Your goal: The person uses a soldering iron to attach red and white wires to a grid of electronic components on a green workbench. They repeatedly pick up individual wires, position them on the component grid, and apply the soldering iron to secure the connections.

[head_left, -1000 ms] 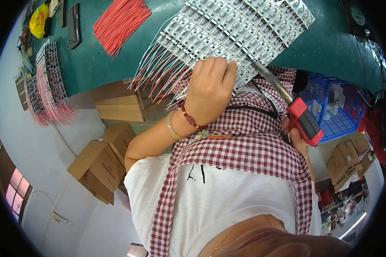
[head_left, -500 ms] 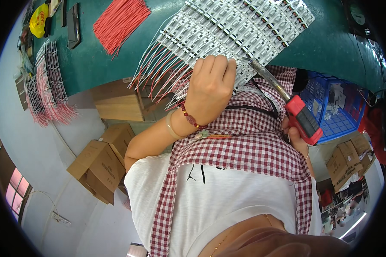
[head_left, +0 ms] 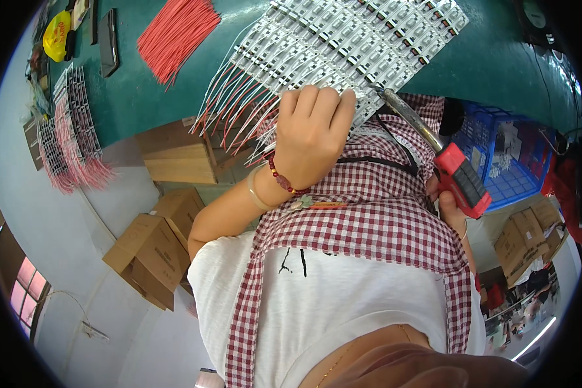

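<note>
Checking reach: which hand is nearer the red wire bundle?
Left hand, at the circuit boards, right of the red wire bundle. The right hand, holding the soldering iron, is farther right.

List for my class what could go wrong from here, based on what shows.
1. Burn: the left hand is close to the tip of the soldering iron in the right hand; if hot, a slip might burn it.
2. Scorching: the iron crosses the checked apron in view, so contact could singe cloth.
3. Snagging: loose red and white wires trail past the table edge; a knock might tug them.
</note>
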A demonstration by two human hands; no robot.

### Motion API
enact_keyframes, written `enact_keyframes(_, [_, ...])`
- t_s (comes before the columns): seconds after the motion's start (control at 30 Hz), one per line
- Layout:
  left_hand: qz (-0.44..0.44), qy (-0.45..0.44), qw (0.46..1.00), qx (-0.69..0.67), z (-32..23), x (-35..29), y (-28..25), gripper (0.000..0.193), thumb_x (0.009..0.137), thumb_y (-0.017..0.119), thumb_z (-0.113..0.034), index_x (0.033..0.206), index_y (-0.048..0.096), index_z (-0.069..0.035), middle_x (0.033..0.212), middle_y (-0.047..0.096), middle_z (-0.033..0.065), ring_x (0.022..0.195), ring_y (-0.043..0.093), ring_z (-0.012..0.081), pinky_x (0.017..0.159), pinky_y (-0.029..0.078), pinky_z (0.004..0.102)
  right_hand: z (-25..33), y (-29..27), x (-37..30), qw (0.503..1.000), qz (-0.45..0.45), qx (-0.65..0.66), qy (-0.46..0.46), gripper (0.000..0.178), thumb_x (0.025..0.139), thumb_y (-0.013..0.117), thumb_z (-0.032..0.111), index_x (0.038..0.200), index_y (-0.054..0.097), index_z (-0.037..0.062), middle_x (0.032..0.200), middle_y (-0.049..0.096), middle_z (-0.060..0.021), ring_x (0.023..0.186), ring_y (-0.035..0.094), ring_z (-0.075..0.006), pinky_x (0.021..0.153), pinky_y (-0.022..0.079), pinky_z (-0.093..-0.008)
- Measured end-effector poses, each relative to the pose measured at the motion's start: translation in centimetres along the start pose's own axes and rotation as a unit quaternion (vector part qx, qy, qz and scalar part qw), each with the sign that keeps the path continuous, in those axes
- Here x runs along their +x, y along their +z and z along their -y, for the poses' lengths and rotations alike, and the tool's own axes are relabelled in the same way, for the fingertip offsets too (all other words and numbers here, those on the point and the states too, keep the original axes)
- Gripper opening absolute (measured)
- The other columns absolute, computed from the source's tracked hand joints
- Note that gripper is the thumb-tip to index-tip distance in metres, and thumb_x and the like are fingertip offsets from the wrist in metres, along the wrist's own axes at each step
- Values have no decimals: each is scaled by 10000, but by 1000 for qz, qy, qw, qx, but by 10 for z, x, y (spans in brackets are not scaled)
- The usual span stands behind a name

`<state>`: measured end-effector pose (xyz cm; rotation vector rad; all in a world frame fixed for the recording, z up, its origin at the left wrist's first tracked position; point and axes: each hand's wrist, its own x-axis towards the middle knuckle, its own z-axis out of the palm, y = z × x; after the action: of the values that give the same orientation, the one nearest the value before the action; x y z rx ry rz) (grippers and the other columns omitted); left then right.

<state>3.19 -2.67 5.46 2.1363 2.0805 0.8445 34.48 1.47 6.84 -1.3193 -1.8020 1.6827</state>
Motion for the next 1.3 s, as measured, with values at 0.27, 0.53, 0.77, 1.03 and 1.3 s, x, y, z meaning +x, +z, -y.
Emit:
enact_keyframes(0.27, [4, -6, 999, -41, 0, -5, 7, 282, 710, 621, -6, 988, 664, -12, 761, 486, 53, 699, 495, 208, 643, 380, 331, -12, 2, -2, 997, 4, -67, -42, 324, 842, 685, 341, 865, 662, 18, 745, 619, -72, 629, 598, -189, 564, 456, -290])
enact_keyframes(0.53, [13, -14, 999, -35, -1, -4, 8, 261, 708, 635, 5, 966, 667, -19, 748, 462, 51, 705, 493, 208, 646, 383, 336, -14, 1, -1, 992, 27, -112, -48, 287, 844, 677, 309, 853, 657, 23, 747, 608, -85, 613, 596, -217, 545, 451, -312])
enact_keyframes(0.77, [24, -24, 999, -24, -1, -2, 9, 240, 720, 638, -1, 956, 668, -20, 746, 457, 52, 703, 496, 208, 645, 383, 335, -10, 2, -1, 992, 17, -115, -45, 233, 845, 673, 268, 874, 658, 37, 787, 618, -97, 643, 613, -239, 557, 457, -318])
enact_keyframes(1.03, [30, -15, 999, 3, -1, -1, 7, 247, 714, 636, -18, 958, 669, -23, 759, 476, 48, 706, 502, 199, 640, 374, 327, -22, -5, -11, 995, -7, -97, -28, 251, 847, 695, 284, 922, 671, 46, 847, 637, -96, 692, 633, -227, 607, 476, -300])
enact_keyframes(1.3, [-14, -2, 1000, -20, -5, -4, 10, 241, 713, 644, -22, 951, 677, -35, 735, 484, 34, 680, 488, 195, 611, 368, 330, -12, 2, -8, 1000, -2, -12, -16, 403, 841, 686, 391, 872, 657, -10, 769, 631, -69, 638, 597, -169, 580, 457, -278])
